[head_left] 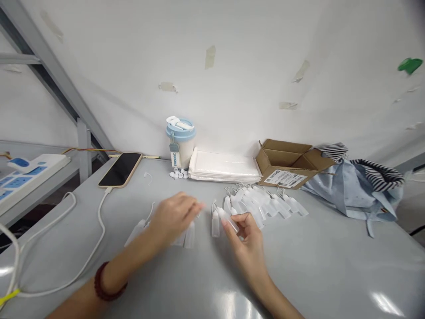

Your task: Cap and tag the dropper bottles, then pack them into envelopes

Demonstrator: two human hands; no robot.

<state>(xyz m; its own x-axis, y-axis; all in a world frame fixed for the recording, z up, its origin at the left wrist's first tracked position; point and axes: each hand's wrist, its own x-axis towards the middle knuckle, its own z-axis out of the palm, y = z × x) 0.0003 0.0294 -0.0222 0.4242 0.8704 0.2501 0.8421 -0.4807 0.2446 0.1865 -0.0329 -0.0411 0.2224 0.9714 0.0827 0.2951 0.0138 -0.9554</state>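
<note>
My right hand (247, 239) pinches a narrow translucent plastic tag (229, 219) between thumb and fingers. Just left of it, another frosted tag (215, 224) with a small hook lies on the grey table (318, 261). My left hand (174, 217) is motion-blurred above several similar tags (189, 235), and I cannot tell whether it holds one. A further tag (136, 231) lies beyond its wrist. A dense row of hooked tags (262, 204) lies ahead of my right hand, overlapping one another.
A phone (120, 170) on a white cable lies at the left, near a power strip (29, 177). At the back stand a blue-lidded tumbler (181, 144), a stack of white packets (222, 166) and an open cardboard box (285, 164). A blue striped garment (358, 188) lies at the right.
</note>
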